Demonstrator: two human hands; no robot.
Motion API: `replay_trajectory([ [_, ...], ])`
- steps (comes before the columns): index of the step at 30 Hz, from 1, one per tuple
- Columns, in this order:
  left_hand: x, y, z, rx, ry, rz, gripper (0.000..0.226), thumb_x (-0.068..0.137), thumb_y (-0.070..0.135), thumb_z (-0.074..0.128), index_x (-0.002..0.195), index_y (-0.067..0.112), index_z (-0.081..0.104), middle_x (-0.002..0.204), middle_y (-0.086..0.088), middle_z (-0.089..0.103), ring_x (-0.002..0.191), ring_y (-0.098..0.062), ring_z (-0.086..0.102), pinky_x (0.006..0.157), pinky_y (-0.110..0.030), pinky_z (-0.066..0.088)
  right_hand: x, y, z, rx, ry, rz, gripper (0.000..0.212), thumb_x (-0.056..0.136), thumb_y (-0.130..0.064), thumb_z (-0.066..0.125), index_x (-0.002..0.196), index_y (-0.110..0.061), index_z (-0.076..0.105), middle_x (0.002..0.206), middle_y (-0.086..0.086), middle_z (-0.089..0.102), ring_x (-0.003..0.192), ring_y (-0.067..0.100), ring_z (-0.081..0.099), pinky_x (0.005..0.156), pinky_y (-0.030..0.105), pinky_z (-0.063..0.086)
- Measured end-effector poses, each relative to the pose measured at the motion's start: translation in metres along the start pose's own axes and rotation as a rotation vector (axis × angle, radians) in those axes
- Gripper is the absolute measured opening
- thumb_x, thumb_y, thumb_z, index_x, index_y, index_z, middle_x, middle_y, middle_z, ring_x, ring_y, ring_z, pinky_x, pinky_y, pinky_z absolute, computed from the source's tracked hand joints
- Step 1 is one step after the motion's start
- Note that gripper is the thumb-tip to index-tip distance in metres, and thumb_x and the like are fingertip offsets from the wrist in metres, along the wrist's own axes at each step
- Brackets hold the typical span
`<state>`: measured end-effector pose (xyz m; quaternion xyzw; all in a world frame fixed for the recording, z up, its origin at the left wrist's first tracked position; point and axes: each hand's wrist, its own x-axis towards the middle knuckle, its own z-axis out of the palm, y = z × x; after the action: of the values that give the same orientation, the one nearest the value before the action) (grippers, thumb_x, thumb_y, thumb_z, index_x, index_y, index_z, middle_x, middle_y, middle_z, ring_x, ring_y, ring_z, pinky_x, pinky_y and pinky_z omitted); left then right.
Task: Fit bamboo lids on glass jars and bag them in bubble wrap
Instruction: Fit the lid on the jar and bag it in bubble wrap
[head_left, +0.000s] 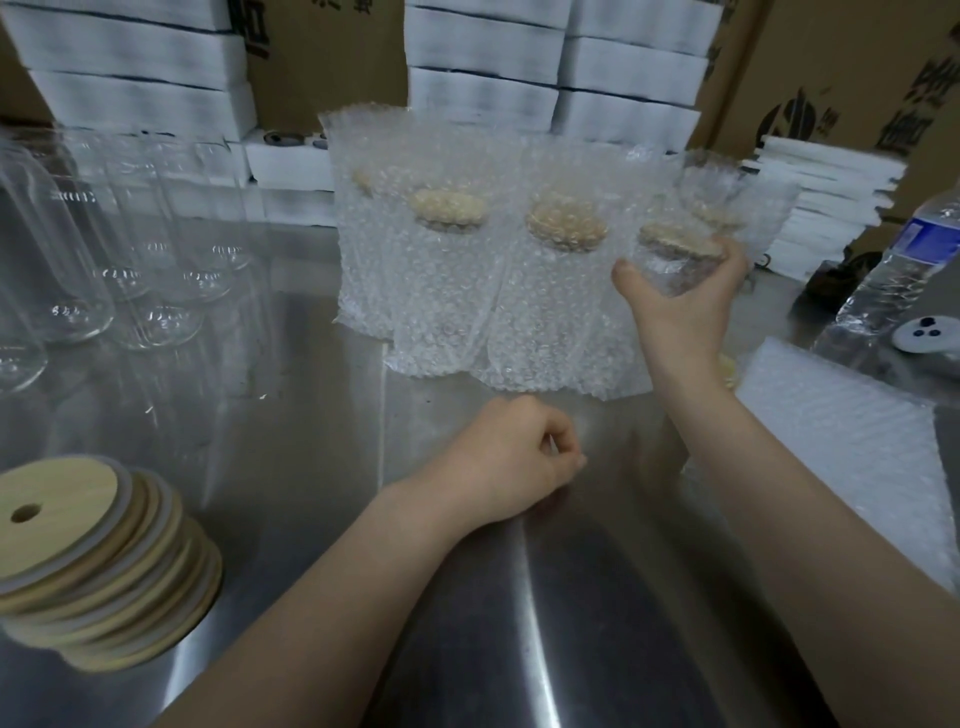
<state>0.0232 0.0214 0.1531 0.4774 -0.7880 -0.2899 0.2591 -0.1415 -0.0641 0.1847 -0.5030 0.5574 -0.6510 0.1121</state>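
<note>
My right hand (680, 306) grips a lidded glass jar in a bubble wrap bag (675, 244) at the right end of a row of several bagged jars (519, 291) standing on the steel table. Bamboo lids show through the wrap. My left hand (519, 457) rests on the table in front of the row, fingers curled, holding nothing. A stack of bamboo lids (88, 561) with a hole in each sits at the near left. Several bare glass jars (104, 249) stand upside down at the far left.
A pile of flat bubble wrap bags (841, 426) lies at the right. A plastic water bottle (898, 270) and a white cap stand beyond it. White foam boxes (483, 78) and cardboard cartons line the back of the steel table (311, 415).
</note>
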Motion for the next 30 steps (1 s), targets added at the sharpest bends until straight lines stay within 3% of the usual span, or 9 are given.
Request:
replay_trajectory([
  [5,0.001,-0.002,0.002,0.026,-0.004,0.009,0.015,0.089,0.030,0.067,0.078,0.021,0.069,0.056,0.013,0.051,0.053,0.002,0.047,0.051,-0.008,0.030,0.004,0.003,0.008,0.037,-0.022,-0.020,0.082,0.083,-0.035,0.076,0.146,-0.014,0.026,0.148,0.007,0.033,0.136,0.020,0.034,0.114,0.031,0.030],
  [9,0.001,-0.002,0.003,0.035,-0.016,0.011,0.014,0.090,0.029,0.066,0.078,0.021,0.069,0.056,0.012,0.052,0.054,0.002,0.048,0.053,-0.010,0.033,0.006,0.009,0.016,0.061,-0.034,-0.048,0.080,0.087,-0.031,0.072,0.148,-0.013,0.024,0.152,0.007,0.026,0.135,0.012,0.028,0.098,0.002,0.023],
  [10,0.000,-0.001,0.003,0.034,-0.020,0.007,0.014,0.090,0.029,0.066,0.078,0.022,0.069,0.056,0.013,0.052,0.054,0.001,0.048,0.054,-0.012,0.034,0.006,0.009,0.018,0.052,-0.032,-0.061,0.079,0.088,-0.030,0.071,0.148,-0.012,0.023,0.152,0.007,0.025,0.134,0.011,0.025,0.095,0.000,0.021],
  [12,0.001,-0.002,0.003,0.035,-0.020,0.001,0.014,0.090,0.030,0.066,0.078,0.022,0.069,0.056,0.013,0.052,0.055,0.001,0.048,0.055,-0.012,0.033,0.008,0.010,0.022,0.023,-0.022,-0.091,0.077,0.089,-0.029,0.070,0.148,-0.010,0.024,0.152,0.008,0.025,0.136,0.013,0.025,0.101,0.006,0.021],
  [14,0.001,-0.002,0.003,0.039,-0.017,0.003,0.014,0.090,0.030,0.066,0.078,0.022,0.070,0.056,0.013,0.051,0.055,0.001,0.048,0.054,-0.011,0.033,0.010,0.011,0.025,-0.012,-0.011,-0.118,0.075,0.090,-0.030,0.068,0.147,-0.008,0.026,0.151,0.009,0.028,0.139,0.021,0.026,0.112,0.023,0.022],
  [16,0.001,-0.002,0.003,0.043,-0.020,0.006,0.014,0.090,0.029,0.066,0.079,0.021,0.070,0.056,0.012,0.051,0.054,0.001,0.048,0.054,-0.011,0.032,0.012,0.012,0.026,-0.032,-0.013,-0.129,0.075,0.091,-0.033,0.067,0.147,-0.007,0.026,0.151,0.009,0.029,0.140,0.023,0.025,0.115,0.032,0.021],
  [25,-0.001,-0.002,0.003,0.069,-0.012,0.011,0.014,0.090,0.031,0.065,0.080,0.023,0.070,0.056,0.014,0.051,0.055,0.003,0.048,0.055,-0.013,0.033,0.011,0.019,0.024,-0.049,-0.079,-0.095,0.079,0.093,-0.041,0.063,0.153,-0.014,0.018,0.156,0.006,0.021,0.144,0.021,0.019,0.110,0.028,0.015],
  [30,-0.005,0.000,0.003,0.097,-0.017,0.018,0.014,0.090,0.032,0.064,0.081,0.023,0.070,0.060,0.014,0.054,0.061,-0.001,0.051,0.063,-0.022,0.039,0.009,0.010,0.007,-0.113,-0.209,0.086,0.093,0.089,-0.053,0.063,0.156,-0.030,0.004,0.163,0.005,0.001,0.150,0.024,0.001,0.117,0.045,0.011],
])
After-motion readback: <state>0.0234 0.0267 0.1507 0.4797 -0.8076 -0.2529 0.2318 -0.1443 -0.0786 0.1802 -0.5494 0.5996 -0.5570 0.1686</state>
